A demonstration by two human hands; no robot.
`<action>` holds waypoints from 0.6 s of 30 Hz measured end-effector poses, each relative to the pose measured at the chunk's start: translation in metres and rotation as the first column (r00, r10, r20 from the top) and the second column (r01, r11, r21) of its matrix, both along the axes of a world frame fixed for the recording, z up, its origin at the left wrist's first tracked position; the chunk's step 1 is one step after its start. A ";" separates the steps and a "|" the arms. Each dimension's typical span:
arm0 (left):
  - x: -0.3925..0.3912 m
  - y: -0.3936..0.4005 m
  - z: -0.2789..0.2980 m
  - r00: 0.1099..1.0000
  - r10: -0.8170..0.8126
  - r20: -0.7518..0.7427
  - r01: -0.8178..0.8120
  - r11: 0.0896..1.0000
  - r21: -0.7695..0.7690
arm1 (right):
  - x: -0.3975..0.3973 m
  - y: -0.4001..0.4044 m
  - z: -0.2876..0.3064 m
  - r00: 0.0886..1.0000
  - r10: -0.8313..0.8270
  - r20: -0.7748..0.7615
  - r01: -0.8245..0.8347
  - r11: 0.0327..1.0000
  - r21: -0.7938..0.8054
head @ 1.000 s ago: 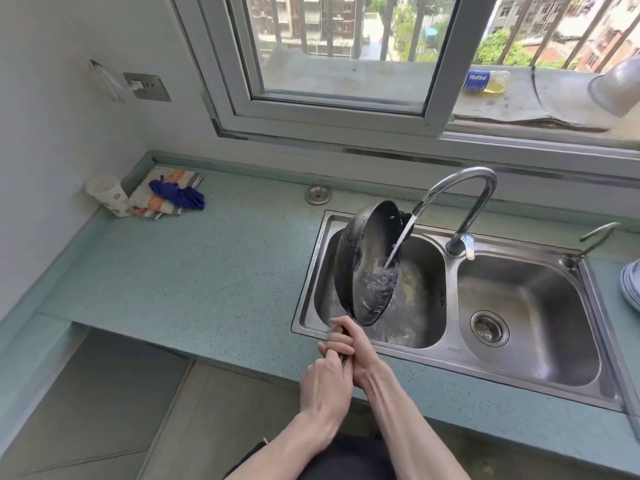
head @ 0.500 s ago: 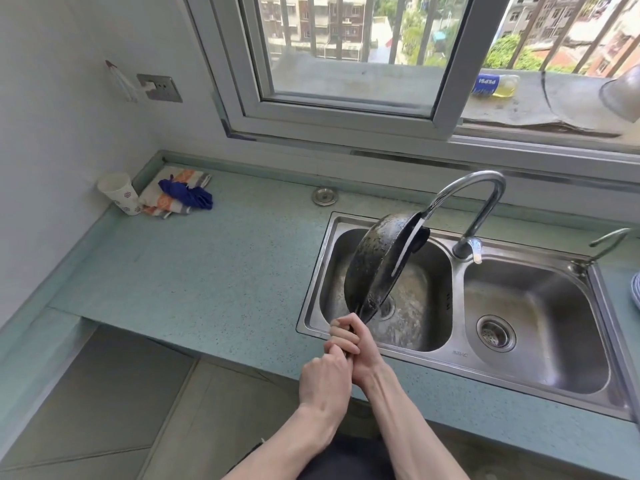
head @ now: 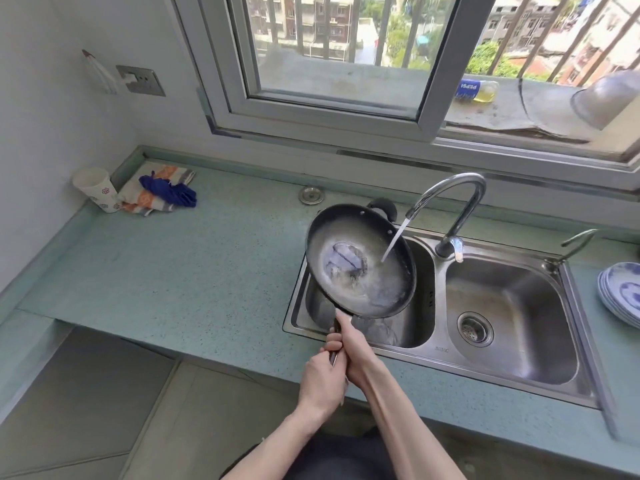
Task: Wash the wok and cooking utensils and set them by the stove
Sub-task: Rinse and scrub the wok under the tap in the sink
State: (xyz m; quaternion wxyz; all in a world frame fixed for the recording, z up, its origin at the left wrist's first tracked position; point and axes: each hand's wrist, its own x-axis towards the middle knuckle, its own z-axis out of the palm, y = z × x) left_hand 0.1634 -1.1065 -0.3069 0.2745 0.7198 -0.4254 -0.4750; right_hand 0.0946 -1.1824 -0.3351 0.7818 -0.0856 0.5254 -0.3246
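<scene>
A black wok (head: 360, 258) is held above the left basin of a steel double sink (head: 568, 379), its inside facing up with water pooled in it. Water streams from the curved tap (head: 453, 202) into the wok's right side. Both hands grip the wok's long handle at the sink's front edge: my right hand (head: 353, 351) higher up near the pan, my left hand (head: 322, 379) just below it. Most of the handle is hidden by the fingers.
Blue-and-white plates (head: 620, 292) are stacked right of the sink. A paper cup (head: 97, 188), a striped cloth (head: 156, 192) and a blue rag (head: 169, 192) lie at the counter's far left corner. A sink plug (head: 311, 195) sits behind the wok. A window runs above the tap.
The wok has turned from standing on edge, tipped over the basin, to nearly level with its inside up, and water now collects in it. Both hands kept their grip on the handle.
</scene>
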 end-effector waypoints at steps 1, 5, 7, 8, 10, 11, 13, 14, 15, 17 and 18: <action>-0.003 -0.001 0.000 0.990 0.056 -0.131 -0.051 0.998 0.039 | -0.002 0.000 0.000 0.999 -0.005 -0.035 0.005 1.000 0.002; -0.017 -0.002 0.002 0.929 0.155 -0.335 -0.100 0.979 0.177 | -0.013 0.003 0.001 0.996 -0.001 -0.088 0.002 1.000 0.021; -0.020 -0.001 0.003 0.923 0.148 -0.354 -0.083 0.978 0.193 | -0.020 0.006 0.002 0.997 0.002 -0.074 0.001 0.999 0.032; -0.021 -0.001 0.003 0.927 0.130 -0.352 -0.065 0.979 0.193 | -0.023 0.007 0.002 0.998 -0.001 -0.064 0.003 0.999 0.040; -0.024 -0.001 0.005 0.934 0.093 -0.345 -0.027 0.981 0.191 | -0.031 0.009 0.003 0.998 0.000 -0.061 0.003 0.999 0.041; -0.025 -0.001 0.006 0.934 0.084 -0.348 -0.015 0.981 0.195 | -0.033 0.009 0.004 0.997 0.008 -0.073 -0.006 0.999 0.032; -0.027 -0.002 0.008 0.929 0.084 -0.361 -0.009 0.979 0.205 | -0.037 0.009 0.005 0.994 0.017 -0.110 -0.016 1.000 0.010; -0.028 -0.002 0.007 0.929 0.079 -0.361 -0.004 0.979 0.204 | -0.038 0.009 0.005 0.992 0.014 -0.125 -0.014 1.000 0.003; -0.029 -0.002 0.006 0.933 0.069 -0.354 0.004 0.980 0.200 | -0.038 0.009 0.005 0.991 0.009 -0.132 -0.009 1.000 0.002; -0.030 -0.001 0.004 0.937 0.054 -0.345 0.015 0.980 0.196 | -0.039 0.010 0.007 0.991 0.005 -0.131 -0.005 1.000 0.000; -0.030 -0.001 0.004 0.937 0.051 -0.344 0.019 0.980 0.199 | -0.040 0.010 0.007 0.991 0.010 -0.131 -0.010 1.000 -0.002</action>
